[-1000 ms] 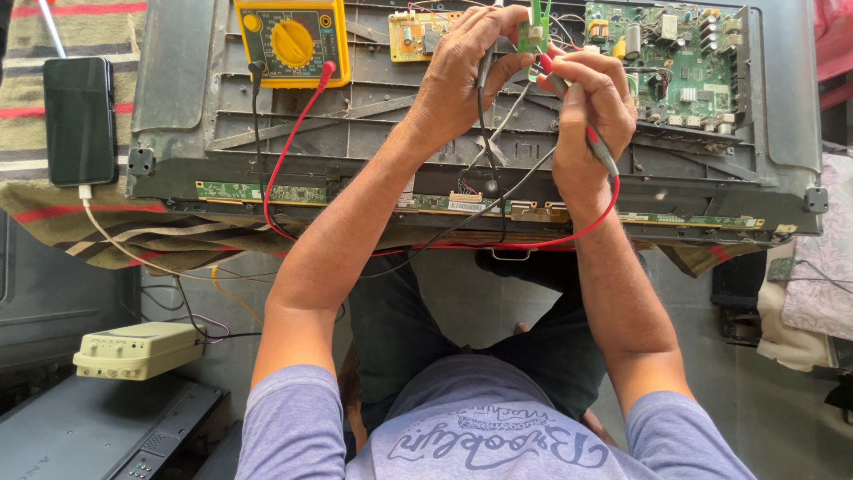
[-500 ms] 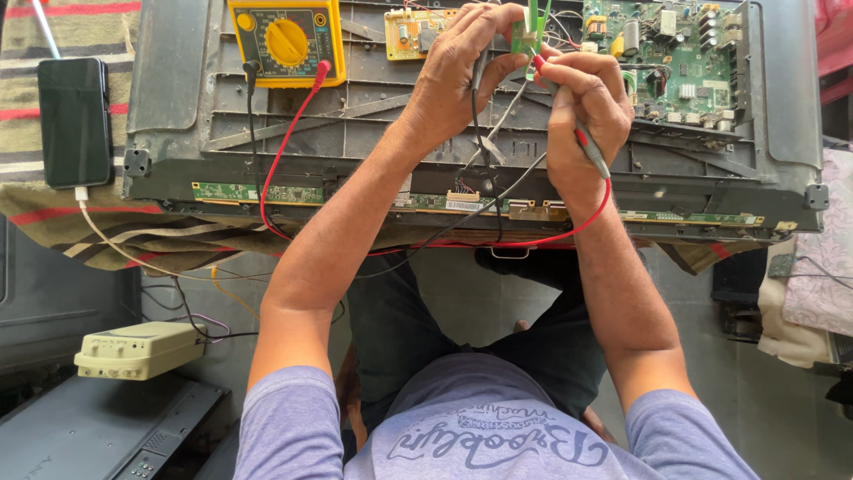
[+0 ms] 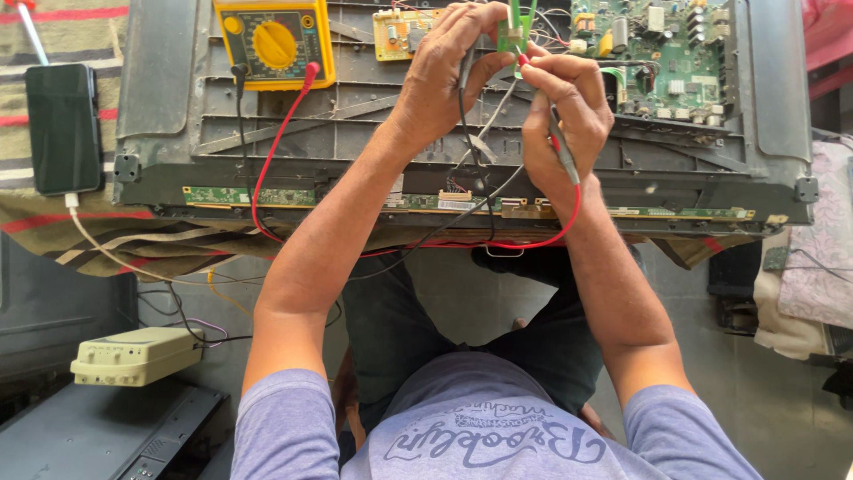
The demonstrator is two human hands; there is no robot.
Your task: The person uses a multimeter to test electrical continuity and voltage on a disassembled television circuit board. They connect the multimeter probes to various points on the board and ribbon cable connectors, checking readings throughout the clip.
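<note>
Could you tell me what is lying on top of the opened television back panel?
On the panel lie a yellow multimeter and green circuit boards. The left hand and right hand cover what is beneath them.

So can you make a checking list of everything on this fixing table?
Surface: opened flat screen back panel lying on a striped cloth.
Job's things: small green circuit board in left hand; red probe in right hand.
Clutter: yellow multimeter; black phone; large green circuit board.
Hands: both closed, touching at the small board.
Cables: red lead and black lead from the meter; white cable in the phone.
Surroundings: beige box below on the left.
</note>
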